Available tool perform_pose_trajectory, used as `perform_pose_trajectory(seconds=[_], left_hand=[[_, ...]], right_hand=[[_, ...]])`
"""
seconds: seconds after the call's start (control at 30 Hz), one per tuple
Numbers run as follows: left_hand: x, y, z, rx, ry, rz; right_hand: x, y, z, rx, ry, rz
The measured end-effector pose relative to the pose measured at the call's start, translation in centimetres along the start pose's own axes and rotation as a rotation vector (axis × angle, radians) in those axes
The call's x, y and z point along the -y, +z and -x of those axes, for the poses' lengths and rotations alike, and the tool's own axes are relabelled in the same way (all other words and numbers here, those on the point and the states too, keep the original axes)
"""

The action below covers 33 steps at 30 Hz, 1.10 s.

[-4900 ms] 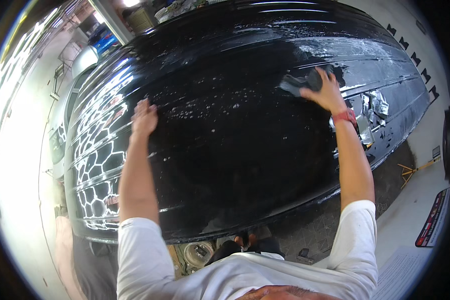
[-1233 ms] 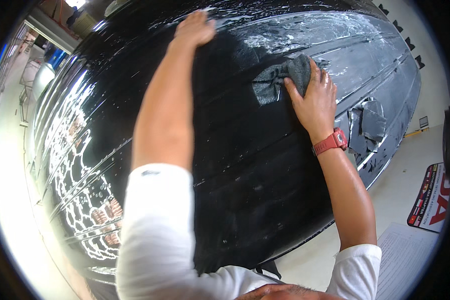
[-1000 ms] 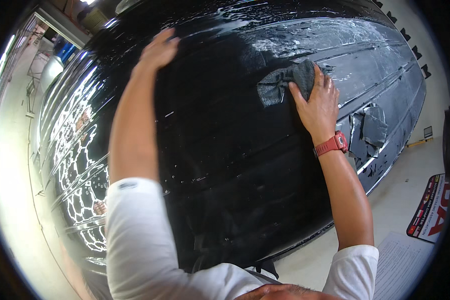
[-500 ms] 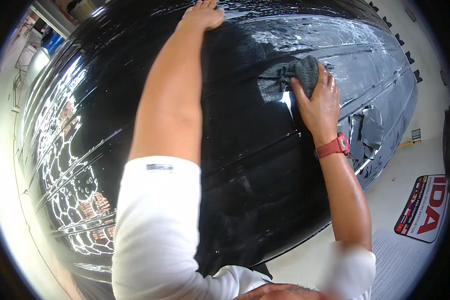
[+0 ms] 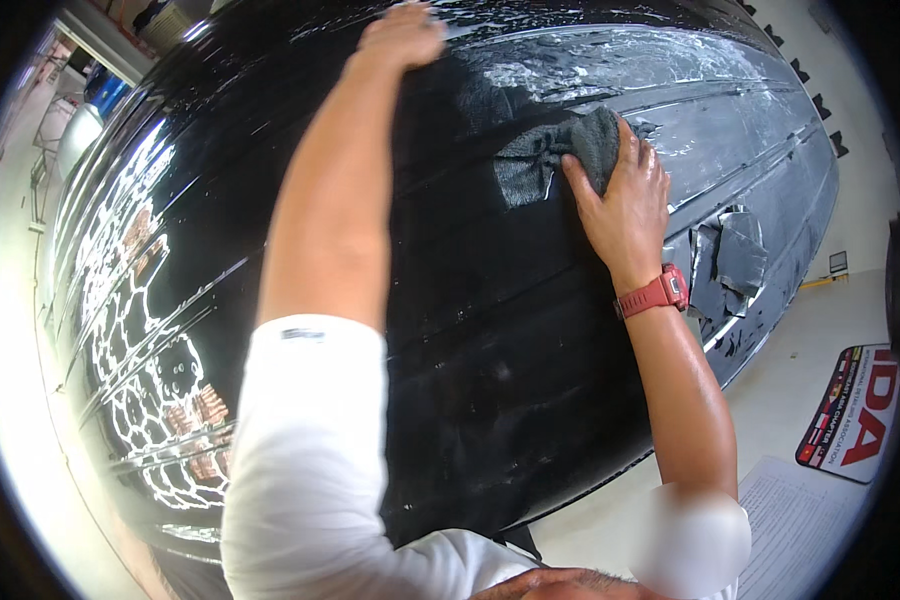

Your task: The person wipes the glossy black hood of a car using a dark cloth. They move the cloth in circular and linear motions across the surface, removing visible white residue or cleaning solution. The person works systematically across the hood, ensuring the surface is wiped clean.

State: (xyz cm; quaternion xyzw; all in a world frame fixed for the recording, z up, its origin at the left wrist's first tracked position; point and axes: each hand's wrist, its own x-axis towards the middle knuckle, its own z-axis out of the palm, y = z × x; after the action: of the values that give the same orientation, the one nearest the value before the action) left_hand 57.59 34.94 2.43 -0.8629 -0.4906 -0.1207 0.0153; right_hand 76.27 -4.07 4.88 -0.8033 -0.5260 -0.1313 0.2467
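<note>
Glossy black car body, wet and soapy, with cloths lying on it

The black car panel [image 5: 470, 330] fills the view, curving away toward the rim and mirroring a honeycomb of ceiling lights on its left side. White suds [image 5: 610, 70] streak the upper part near the far edge. A grey cloth [image 5: 555, 155] lies flat on the paint, partly bunched. Further right, darker grey rags [image 5: 735, 255] sit crumpled on the panel near its edge. Below the body, the pale floor [image 5: 800, 400] carries a printed mat [image 5: 855, 415].
</note>
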Motion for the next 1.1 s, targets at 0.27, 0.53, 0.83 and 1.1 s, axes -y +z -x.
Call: perform_pose_trajectory(seconds=[0.27,0.53,0.83,1.1], left_hand=[[9.8,-4.7,16.3,-0.015,0.058,0.231],[17.7,-5.3,21.4,-0.102,-0.232,-0.011],[14.7,-7.5,24.5,-0.065,-0.126,0.193],[27.2,-11.0,33.1,-0.214,-0.321,-0.089]], right_hand=[[-3.5,-0.7,0.6,0.03,0.099,0.128],[-1.1,0.7,0.6,0.038,0.053,0.087],[-3.7,0.2,0.7,0.024,0.051,0.198],[-1.3,1.5,0.4,0.024,0.016,0.175]])
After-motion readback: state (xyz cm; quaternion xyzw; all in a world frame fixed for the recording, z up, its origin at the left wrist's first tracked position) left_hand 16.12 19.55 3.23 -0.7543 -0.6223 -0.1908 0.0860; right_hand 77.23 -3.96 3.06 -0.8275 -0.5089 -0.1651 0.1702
